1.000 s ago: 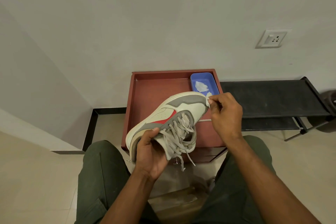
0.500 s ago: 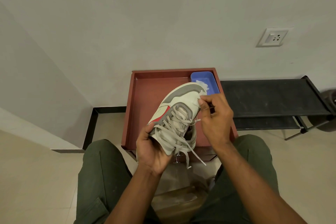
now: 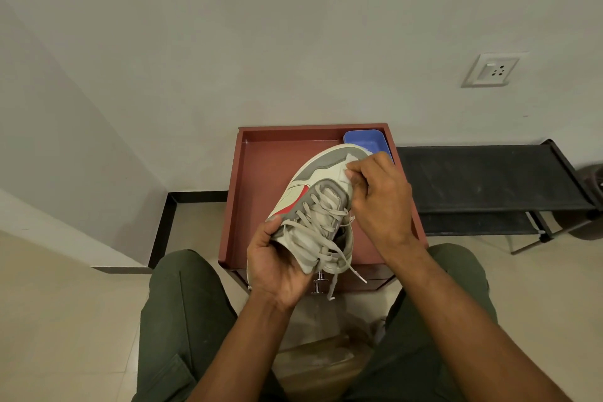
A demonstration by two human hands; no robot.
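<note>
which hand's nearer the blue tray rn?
Right. The right hand pinches a wipe against the toe of the shoe, just in front of the blue tray. The left hand grips the heel end, farther back toward the person.

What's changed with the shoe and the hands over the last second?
The left hand rolled the sneaker so its laces face up; the right hand, pinching the white wipe, shifted slightly left on the toe. Both grips, red table and blue tray stayed.

One sneaker (image 3: 295, 197), one wipe (image 3: 347, 169), one left hand (image 3: 274, 268), one right hand (image 3: 381, 202), one blue tray (image 3: 365, 140)
</note>
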